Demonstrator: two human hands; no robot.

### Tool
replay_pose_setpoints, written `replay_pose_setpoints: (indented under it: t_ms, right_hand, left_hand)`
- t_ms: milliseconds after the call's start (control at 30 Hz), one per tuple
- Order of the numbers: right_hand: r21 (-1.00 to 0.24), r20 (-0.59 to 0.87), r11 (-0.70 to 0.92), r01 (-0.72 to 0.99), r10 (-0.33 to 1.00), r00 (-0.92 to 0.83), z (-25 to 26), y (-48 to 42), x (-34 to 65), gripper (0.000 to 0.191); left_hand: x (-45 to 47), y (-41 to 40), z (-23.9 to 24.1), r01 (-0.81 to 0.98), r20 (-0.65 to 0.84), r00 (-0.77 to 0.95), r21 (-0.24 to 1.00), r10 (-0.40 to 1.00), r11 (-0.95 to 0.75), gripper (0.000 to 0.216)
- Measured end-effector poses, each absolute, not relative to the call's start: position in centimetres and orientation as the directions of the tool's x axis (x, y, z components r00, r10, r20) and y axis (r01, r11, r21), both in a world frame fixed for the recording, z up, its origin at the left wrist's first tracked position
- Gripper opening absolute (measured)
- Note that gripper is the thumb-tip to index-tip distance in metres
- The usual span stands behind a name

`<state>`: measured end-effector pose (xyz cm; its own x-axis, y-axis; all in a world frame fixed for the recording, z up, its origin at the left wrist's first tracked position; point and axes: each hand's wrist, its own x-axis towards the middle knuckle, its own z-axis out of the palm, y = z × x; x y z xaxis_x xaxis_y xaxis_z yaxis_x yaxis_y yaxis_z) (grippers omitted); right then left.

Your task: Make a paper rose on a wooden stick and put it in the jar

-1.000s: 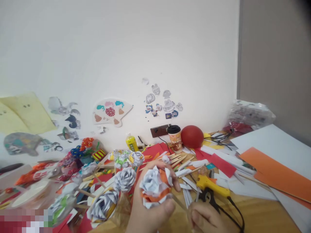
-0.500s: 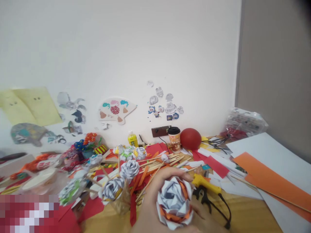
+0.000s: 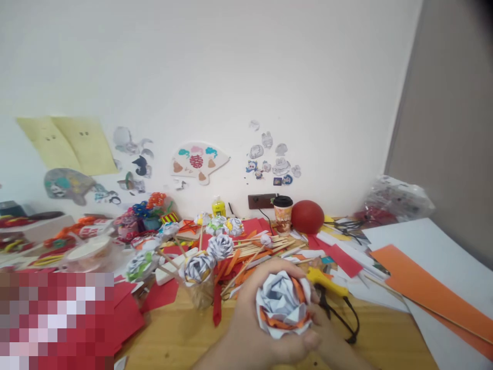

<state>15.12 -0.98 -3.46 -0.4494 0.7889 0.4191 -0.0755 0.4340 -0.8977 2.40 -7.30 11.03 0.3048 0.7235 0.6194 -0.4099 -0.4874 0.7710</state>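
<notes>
A paper rose (image 3: 283, 303) with white folded petals and orange strips between them faces up at me, in the lower middle of the view. My left hand (image 3: 246, 321) curls around it, fingers over the far side and thumb along the near edge. From the right, my right hand (image 3: 327, 334) presses its fingertips against the petals; part of it is hidden behind the flower and the left thumb. Just beyond lies a yellow glue gun (image 3: 327, 283) with a black cord. More white paper roses (image 3: 198, 268) on sticks stand to the left, some in a clear cup (image 3: 198, 295).
Wooden sticks (image 3: 258, 245), red paper (image 3: 159, 297) and orange strips are strewn over the wooden table (image 3: 185, 334). Behind stand a lidded coffee cup (image 3: 283, 218), a red balloon (image 3: 307, 217) and a yellow bottle (image 3: 218, 207). Large white and orange sheets (image 3: 427, 288) lie right.
The view has tilted and shifted, so the scene sits differently in the frame. Both hands stay at the paper rose, and more of the right hand shows at its right side.
</notes>
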Motion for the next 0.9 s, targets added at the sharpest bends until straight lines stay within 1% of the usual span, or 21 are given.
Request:
replay_pose_setpoints:
  t_ms: [67, 167, 233, 333, 467, 533, 633, 700, 800, 900]
  right_hand:
    - [-0.897, 0.420, 0.436, -0.069, 0.797, -0.433, -3.3, -1.3, 15.4, 0.055]
    - [-0.891, 0.422, 0.453, -0.033, 0.797, -0.431, -3.1, -1.5, 15.6, 0.061]
    - [-0.892, 0.421, 0.449, -0.051, 0.786, -0.454, -3.0, -1.4, 15.6, 0.064]
    - [-0.910, 0.405, 0.396, -0.123, 0.782, -0.474, -2.6, -1.3, 15.7, 0.060]
    - [-0.943, 0.332, 0.286, -0.169, 0.827, -0.453, -1.5, -1.4, 15.9, 0.052]
    - [-0.947, 0.319, 0.267, -0.176, 0.835, -0.449, -1.1, -1.5, 15.9, 0.053]
    - [-0.937, 0.349, 0.314, -0.153, 0.821, -0.452, -1.1, -1.7, 15.7, 0.053]
    - [-0.933, 0.358, 0.327, -0.149, 0.799, -0.483, -1.4, -1.7, 15.6, 0.053]
    - [-0.938, 0.345, 0.305, -0.167, 0.761, -0.550, -1.7, -1.7, 15.5, 0.055]
    - [-0.942, 0.331, 0.297, -0.155, 0.757, -0.564, -1.7, -1.9, 15.6, 0.051]
  left_hand:
    - [2.2, -7.0, 11.0, -0.411, 0.631, 0.295, 0.762, 0.718, -0.501, 0.042]
    - [1.9, -6.4, 11.0, -0.425, 0.620, 0.293, 0.767, 0.728, -0.481, 0.040]
    - [1.8, -6.1, 10.9, -0.433, 0.618, 0.300, 0.767, 0.727, -0.474, 0.040]
    - [1.8, -6.1, 10.7, -0.421, 0.640, 0.328, 0.757, 0.695, -0.499, 0.041]
    - [2.2, -6.7, 10.8, -0.352, 0.700, 0.291, 0.712, 0.652, -0.607, 0.041]
    - [2.3, -6.9, 11.0, -0.326, 0.677, 0.295, 0.735, 0.674, -0.595, 0.040]
    - [2.2, -6.9, 11.0, -0.319, 0.603, 0.325, 0.795, 0.729, -0.516, 0.039]
    - [2.1, -6.8, 10.9, -0.317, 0.569, 0.333, 0.819, 0.752, -0.479, 0.040]
    - [2.0, -6.8, 10.8, -0.307, 0.562, 0.348, 0.825, 0.751, -0.475, 0.039]
    - [2.0, -7.2, 11.1, -0.280, 0.560, 0.344, 0.827, 0.753, -0.487, 0.037]
